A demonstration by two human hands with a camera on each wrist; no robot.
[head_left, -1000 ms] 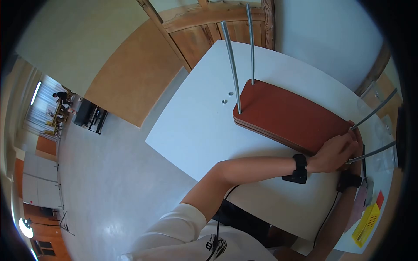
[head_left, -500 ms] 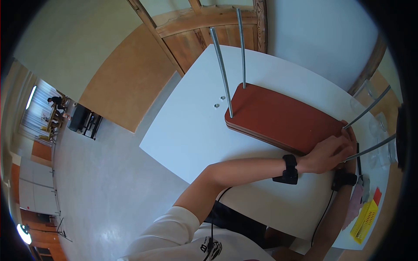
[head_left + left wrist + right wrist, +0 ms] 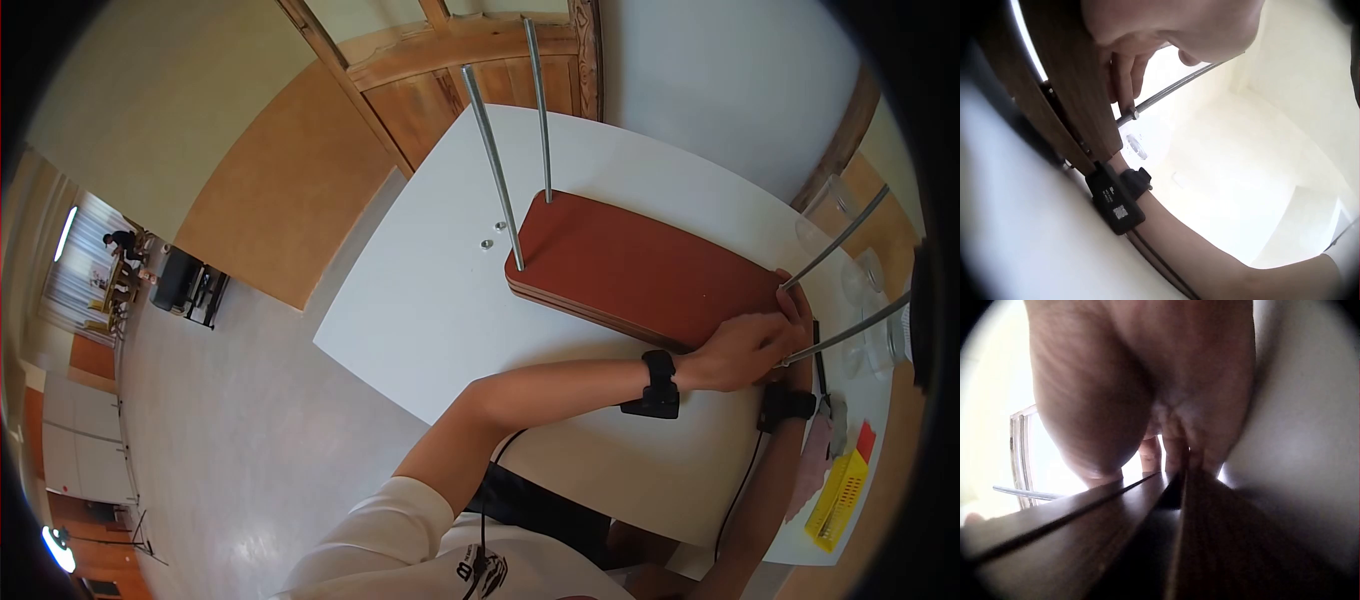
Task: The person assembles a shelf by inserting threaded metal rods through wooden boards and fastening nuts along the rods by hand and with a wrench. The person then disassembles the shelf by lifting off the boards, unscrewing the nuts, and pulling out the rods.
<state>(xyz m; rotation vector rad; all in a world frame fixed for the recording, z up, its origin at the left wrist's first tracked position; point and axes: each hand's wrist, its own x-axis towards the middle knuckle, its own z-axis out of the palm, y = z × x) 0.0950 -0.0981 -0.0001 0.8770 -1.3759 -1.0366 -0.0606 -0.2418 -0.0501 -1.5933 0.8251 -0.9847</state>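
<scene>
A stack of red-brown wooden boards (image 3: 630, 260) lies on the white table, with threaded metal rods standing from both ends. My left hand (image 3: 738, 350) reaches across to the stack's right end, fingers bent down over the near corner. In the left wrist view those fingers are at a small nut (image 3: 1135, 114) on a rod (image 3: 1179, 84). My right hand (image 3: 796, 315) is partly hidden behind the left. It grips the stack's right end; in the right wrist view its palm spans the layered board edges (image 3: 1085, 531) and its fingers curl beyond them.
Two loose nuts (image 3: 487, 244) lie left of the stack. Clear plastic containers (image 3: 870, 280) stand at the right. A yellow basket (image 3: 838, 505) and a pink cloth-like piece (image 3: 810, 475) lie toward the lower right. A wooden door (image 3: 470, 90) is beyond the table.
The head view has shifted, so the table and stack appear a little farther left. Both hands stay at the stack's right end, with only slight finger movement.
</scene>
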